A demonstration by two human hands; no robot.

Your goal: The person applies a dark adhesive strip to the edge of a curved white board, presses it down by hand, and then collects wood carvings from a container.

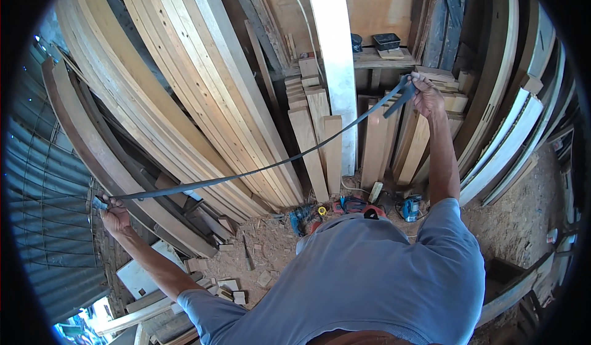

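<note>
A long dark grey flat strap [237,176] stretches across in front of me, sagging a little in the middle. At the left, my left hand [116,215] pinches one end of it, with a small pale bit showing by the fingertips. My right hand [426,95] is raised higher, at the far right, its fingers closed on the strap near the other end. Past those fingers a short loose tail of the strap folds back and hangs down. Whether it is rubber or cloth I cannot tell.
Tall planks [178,86] lean on the left, beside a corrugated metal wall [52,222]. Shorter boards [308,138] stand ahead. A black tray [386,41] rests on a shelf. Blue power tools [411,208] and a yellow tape roll [322,211] lie on the shaving-strewn floor [271,246].
</note>
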